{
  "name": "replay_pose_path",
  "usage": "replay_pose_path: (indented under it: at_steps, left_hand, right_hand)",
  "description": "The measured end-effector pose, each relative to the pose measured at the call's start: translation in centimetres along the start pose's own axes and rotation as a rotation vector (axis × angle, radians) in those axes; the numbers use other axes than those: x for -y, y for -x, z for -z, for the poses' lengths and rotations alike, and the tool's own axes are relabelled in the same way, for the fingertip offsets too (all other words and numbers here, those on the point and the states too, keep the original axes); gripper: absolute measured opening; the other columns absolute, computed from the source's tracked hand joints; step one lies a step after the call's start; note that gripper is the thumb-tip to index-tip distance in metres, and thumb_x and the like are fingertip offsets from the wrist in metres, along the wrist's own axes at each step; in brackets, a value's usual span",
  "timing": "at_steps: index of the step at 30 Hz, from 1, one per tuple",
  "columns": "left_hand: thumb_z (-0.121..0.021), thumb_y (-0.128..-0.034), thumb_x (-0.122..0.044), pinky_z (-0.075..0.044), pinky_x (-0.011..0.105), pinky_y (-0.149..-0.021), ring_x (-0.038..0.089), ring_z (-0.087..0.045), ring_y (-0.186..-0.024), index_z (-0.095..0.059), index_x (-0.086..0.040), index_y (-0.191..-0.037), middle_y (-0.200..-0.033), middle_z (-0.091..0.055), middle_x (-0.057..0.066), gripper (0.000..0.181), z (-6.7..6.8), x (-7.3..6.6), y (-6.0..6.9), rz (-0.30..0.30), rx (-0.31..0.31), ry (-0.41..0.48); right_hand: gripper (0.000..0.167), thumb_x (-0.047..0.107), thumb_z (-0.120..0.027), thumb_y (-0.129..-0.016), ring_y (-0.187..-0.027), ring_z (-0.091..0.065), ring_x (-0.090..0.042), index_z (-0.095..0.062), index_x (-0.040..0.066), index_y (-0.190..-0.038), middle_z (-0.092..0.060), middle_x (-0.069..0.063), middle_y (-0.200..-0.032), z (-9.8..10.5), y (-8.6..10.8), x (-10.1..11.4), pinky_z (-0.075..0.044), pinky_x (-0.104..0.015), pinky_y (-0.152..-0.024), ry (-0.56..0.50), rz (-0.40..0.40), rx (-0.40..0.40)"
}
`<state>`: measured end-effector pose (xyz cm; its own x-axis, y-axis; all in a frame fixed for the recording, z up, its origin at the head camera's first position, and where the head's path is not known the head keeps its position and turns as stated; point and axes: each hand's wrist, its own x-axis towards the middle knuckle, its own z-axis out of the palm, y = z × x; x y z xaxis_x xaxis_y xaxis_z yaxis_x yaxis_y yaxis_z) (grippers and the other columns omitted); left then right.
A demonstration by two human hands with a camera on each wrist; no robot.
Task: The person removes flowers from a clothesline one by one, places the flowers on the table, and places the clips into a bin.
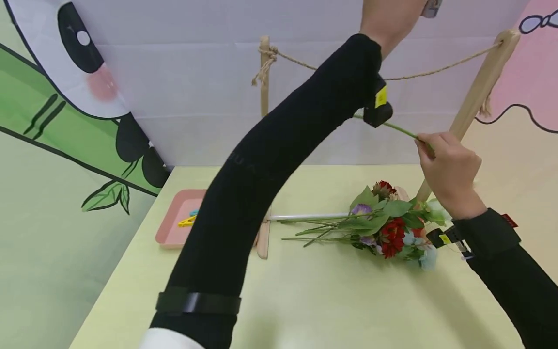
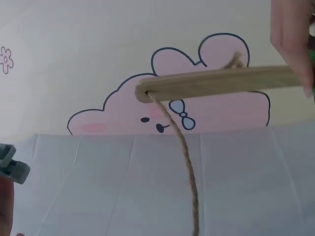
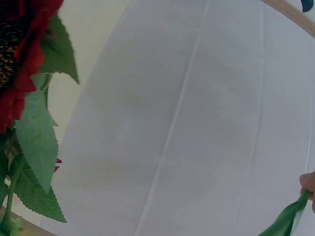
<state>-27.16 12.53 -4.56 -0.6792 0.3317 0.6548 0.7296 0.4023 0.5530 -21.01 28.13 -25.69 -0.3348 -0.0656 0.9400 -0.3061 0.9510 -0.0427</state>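
Note:
My right hand pinches a thin green flower stem, held in the air in front of the right wooden post. Part of this stem is hidden behind my left forearm. Its green leaf shows beside the fingertips in the right wrist view. Raised at the top of the head view, my left hand is cut off by the frame. A small grey clip sticks out at its fingers in the left wrist view. Between the posts hangs a twine rope.
A bunch of artificial flowers lies on the table, stems to the left. Behind my left arm, a pink tray holds a yellow clip and a blue piece. The left post carries the knotted rope end.

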Motion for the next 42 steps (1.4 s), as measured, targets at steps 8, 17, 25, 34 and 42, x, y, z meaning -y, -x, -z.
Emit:
replay_pose_path:
  at_steps: [8,17,25,34,42]
  left_hand:
    - [-0.058,-0.0904,-0.015,-0.038,0.005,-0.086,0.012,-0.056,-0.098,-0.056,0.002,-0.115,-0.108,-0.060,0.011,0.030,2.5,3.8,6.5,-0.168,0.016,0.143]
    - [-0.058,-0.0904,-0.017,-0.038,0.014,-0.091,0.015,-0.057,-0.095,-0.059,0.001,-0.107,-0.101,-0.061,0.012,0.024,4.9,9.7,13.7,-0.256,0.110,-0.019]
    - [-0.065,-0.0845,-0.012,-0.041,0.036,-0.086,0.020,-0.060,-0.082,-0.064,0.001,-0.097,-0.088,-0.065,0.011,0.018,6.7,15.0,19.1,-0.271,0.114,-0.131]
    - [-0.064,-0.0865,-0.018,-0.033,0.048,-0.096,0.020,-0.060,-0.092,-0.063,-0.005,-0.104,-0.095,-0.066,0.007,0.021,7.9,20.9,24.8,-0.001,0.300,-0.304]
    - [-0.063,-0.0867,-0.023,-0.043,0.041,-0.090,0.020,-0.060,-0.089,-0.063,-0.008,-0.108,-0.098,-0.066,0.007,0.026,8.3,26.9,29.2,0.163,0.467,-0.415]
  right_hand:
    - [0.005,0.005,-0.063,-0.083,-0.041,-0.049,-0.026,-0.067,0.002,-0.083,-0.063,-0.015,-0.072,-1.1,2.8,1.2,-0.021,-0.031,-0.033,0.015,0.344,0.071]
    - [0.022,-0.007,-0.069,-0.072,-0.050,-0.055,-0.021,-0.068,-0.001,-0.092,-0.063,-0.014,-0.082,-1.8,5.7,2.4,-0.025,-0.024,-0.036,0.032,0.467,0.384]
    - [0.025,-0.011,-0.069,-0.070,-0.050,-0.050,-0.018,-0.070,0.004,-0.090,-0.061,-0.010,-0.076,-2.5,7.0,2.7,-0.026,-0.023,-0.037,0.050,0.466,0.547]
    - [0.020,-0.005,-0.070,-0.073,-0.068,-0.059,-0.020,-0.067,0.004,-0.091,-0.062,-0.010,-0.080,-3.4,8.0,3.3,-0.034,-0.023,-0.041,0.106,0.506,0.710]
    - [0.019,-0.004,-0.070,-0.074,-0.071,-0.059,-0.021,-0.067,0.005,-0.090,-0.062,-0.009,-0.080,-4.4,9.4,3.4,-0.041,-0.024,-0.044,0.104,0.495,0.786]
